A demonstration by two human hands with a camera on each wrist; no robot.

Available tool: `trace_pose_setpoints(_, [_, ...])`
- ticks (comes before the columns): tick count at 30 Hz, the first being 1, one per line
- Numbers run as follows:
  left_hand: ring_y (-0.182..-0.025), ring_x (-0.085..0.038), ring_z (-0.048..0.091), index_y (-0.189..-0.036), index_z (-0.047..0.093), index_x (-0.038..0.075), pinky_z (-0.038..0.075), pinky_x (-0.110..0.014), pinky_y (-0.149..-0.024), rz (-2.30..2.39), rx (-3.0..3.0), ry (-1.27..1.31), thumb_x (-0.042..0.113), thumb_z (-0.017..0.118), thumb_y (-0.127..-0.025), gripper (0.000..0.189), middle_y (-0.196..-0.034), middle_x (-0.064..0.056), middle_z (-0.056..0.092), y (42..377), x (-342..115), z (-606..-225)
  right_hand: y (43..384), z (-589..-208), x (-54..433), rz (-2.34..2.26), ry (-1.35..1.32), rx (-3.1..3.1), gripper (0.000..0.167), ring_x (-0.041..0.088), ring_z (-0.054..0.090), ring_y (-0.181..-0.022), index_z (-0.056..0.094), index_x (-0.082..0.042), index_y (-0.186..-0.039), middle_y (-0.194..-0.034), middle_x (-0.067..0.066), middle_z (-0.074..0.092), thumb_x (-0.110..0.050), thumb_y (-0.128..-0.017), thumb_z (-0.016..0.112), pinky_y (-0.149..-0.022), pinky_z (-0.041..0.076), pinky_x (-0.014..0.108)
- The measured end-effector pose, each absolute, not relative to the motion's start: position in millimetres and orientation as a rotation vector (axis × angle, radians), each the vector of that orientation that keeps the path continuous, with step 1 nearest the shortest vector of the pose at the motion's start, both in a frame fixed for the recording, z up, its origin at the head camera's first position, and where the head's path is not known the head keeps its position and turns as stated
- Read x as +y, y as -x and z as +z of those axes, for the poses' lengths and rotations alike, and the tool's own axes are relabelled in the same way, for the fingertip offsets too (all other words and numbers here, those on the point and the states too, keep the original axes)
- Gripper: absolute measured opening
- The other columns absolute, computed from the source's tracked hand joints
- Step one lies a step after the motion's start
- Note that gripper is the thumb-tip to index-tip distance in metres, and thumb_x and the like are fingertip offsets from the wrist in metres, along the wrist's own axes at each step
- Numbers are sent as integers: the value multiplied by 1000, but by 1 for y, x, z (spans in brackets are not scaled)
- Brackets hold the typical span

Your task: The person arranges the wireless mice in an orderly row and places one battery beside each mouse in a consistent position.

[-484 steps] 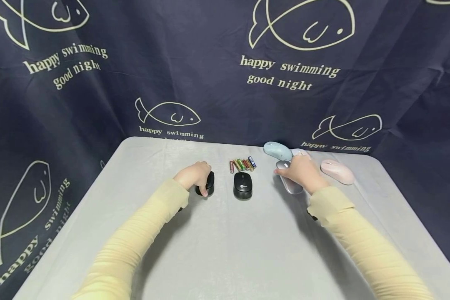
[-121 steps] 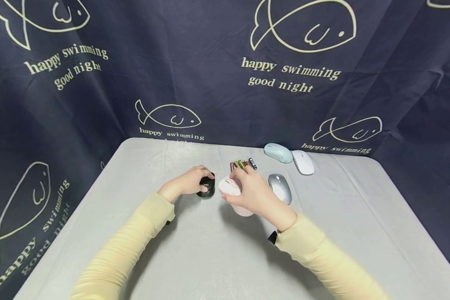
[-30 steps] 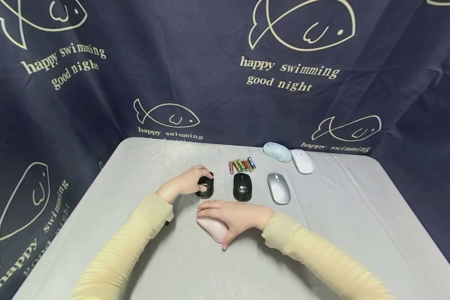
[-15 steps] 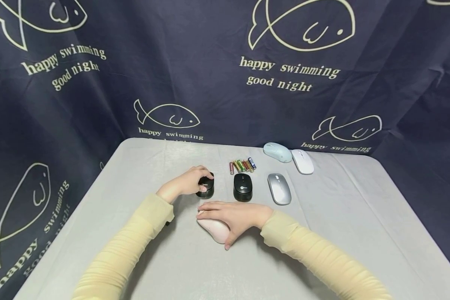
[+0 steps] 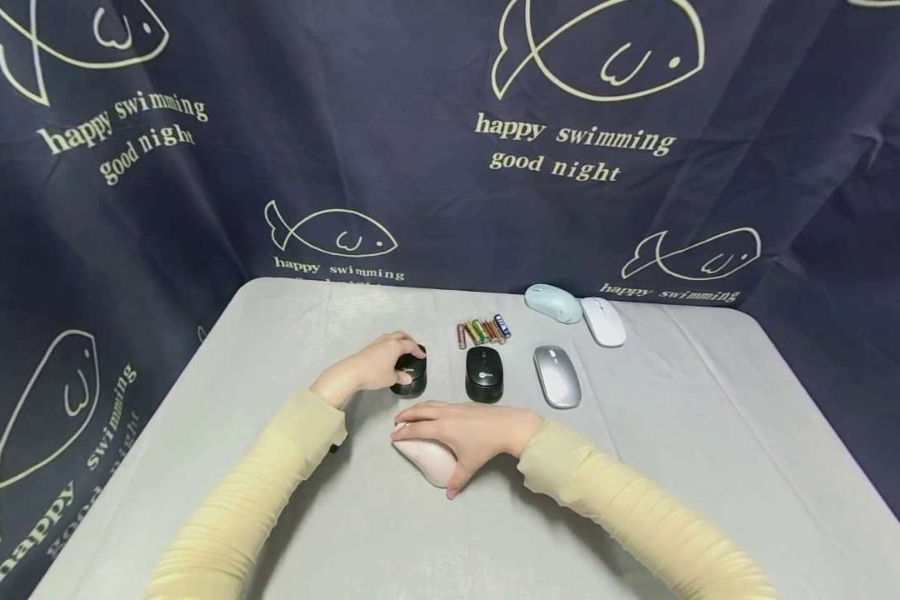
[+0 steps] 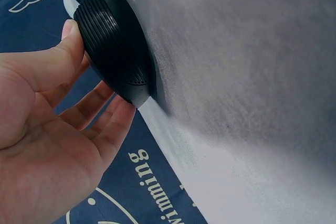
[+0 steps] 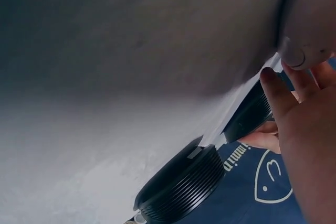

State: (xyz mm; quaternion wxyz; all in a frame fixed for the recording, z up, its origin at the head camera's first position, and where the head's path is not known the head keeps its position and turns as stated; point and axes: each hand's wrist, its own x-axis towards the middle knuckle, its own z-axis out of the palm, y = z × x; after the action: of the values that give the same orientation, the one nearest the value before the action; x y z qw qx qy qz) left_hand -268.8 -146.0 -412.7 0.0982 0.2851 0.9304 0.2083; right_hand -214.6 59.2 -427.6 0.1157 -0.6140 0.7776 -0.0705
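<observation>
My left hand (image 5: 371,364) holds a black computer mouse (image 5: 412,379) on the grey table, thumb on one side and fingers on the other. In the left wrist view this mouse (image 6: 113,40) shows its ribbed side. My right hand (image 5: 474,432) grips a pale pink mouse (image 5: 429,460), which rests on the table just in front of the black one. The hand hides part of it. A second black mouse (image 5: 484,375) stands apart from both hands. To its right lies a silver-grey mouse (image 5: 558,379).
Behind the second black mouse lies a row of several small batteries (image 5: 483,331). A light blue mouse (image 5: 553,304) and a white mouse (image 5: 604,322) lie at the table's back edge. A dark blue fish-print curtain (image 5: 450,167) hangs behind the table.
The right hand first set the silver-grey mouse nearer the middle, then carried the pink mouse from the far right to the front. Over the last second both hands stay nearly still.
</observation>
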Motion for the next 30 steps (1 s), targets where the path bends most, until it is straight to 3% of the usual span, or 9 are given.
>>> trace_pose_setpoints(11, [-122,-35,46,-121,61,3,34,-47,-106,619,2753,-859,8,71,-82,41,-129,-17,53,270,-146,-416,202,-421,56,-195,1751,2392,97,16,33,-136,40,-20,-143,-147,3,36,-58,-63,78,-107,35,29])
trace_pose_setpoints(18, [-121,-34,47,-121,61,4,35,-47,-105,617,2754,-865,8,71,-83,40,-128,-16,53,271,-148,-415,189,-414,48,-229,1613,2565,97,18,40,-128,43,-21,-140,-143,6,41,-61,-59,78,-93,47,32])
trace_pose_setpoints(30, [-122,-35,46,-123,60,5,34,-49,-106,631,2741,-860,10,70,-83,42,-130,-16,52,271,-148,-414,175,-416,35,-320,1495,2736,99,23,46,-116,46,-13,-136,-132,12,47,-60,-57,80,-89,49,32])
